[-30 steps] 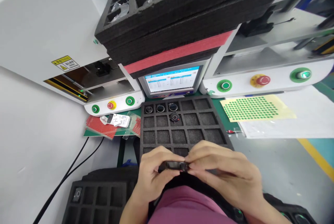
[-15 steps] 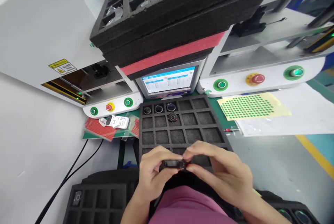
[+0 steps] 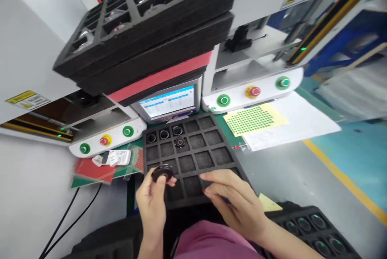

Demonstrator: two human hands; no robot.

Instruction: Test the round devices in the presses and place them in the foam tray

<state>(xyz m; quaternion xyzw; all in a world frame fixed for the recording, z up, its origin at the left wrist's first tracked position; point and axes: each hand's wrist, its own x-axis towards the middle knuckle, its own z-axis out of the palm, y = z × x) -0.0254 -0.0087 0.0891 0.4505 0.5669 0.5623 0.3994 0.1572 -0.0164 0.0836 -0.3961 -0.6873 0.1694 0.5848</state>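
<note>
A small round black part (image 3: 162,173) is pinched at the fingertips of the left hand (image 3: 151,202), above the near-left cells of the foam tray (image 3: 193,156); being held only lightly, it could slip. The right hand (image 3: 234,200) is spread, empty, over the tray's near edge. Beyond the tray, a monitor (image 3: 169,104) is overhung by stacked trays (image 3: 145,37); a green dot sheet (image 3: 252,118) lies to its right.

Monitor (image 3: 168,103) behind foam tray (image 3: 193,158)
</note>
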